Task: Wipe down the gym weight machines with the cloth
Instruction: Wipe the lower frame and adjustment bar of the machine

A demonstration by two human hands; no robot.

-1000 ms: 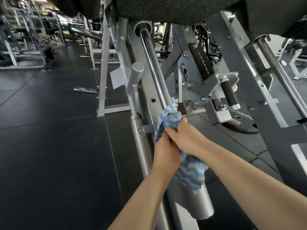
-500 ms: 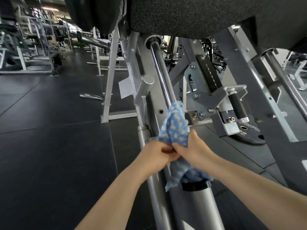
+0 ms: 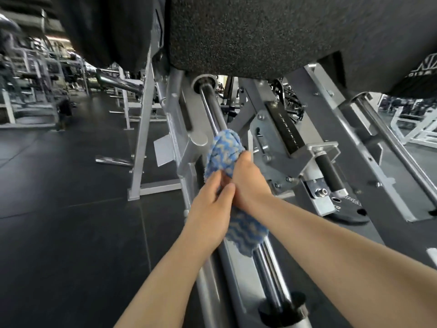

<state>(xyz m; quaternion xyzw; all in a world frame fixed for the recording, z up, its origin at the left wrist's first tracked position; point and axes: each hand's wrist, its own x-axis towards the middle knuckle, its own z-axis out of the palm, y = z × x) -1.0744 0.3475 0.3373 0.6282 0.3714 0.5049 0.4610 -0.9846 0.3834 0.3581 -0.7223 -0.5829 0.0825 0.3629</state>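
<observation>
Fingers of both hands are curled round the blue-and-white cloth (image 3: 224,155), which is wrapped around the chrome guide rod (image 3: 212,114) just left of frame centre. Only the head view to go on. The left hand (image 3: 210,209) pinches the cloth's lower part; the right hand (image 3: 248,183) grips it higher up, the two hands touching. The rod's long axis runs diagonally, from the collar under the black pad (image 3: 260,31) at upper centre down to the rubber stop (image 3: 283,308) at bottom right. Progress-wise, looks like mid-wipe on this one rod. The second rod (image 3: 390,147) on the right and the frame look untouched, so plenty left.
</observation>
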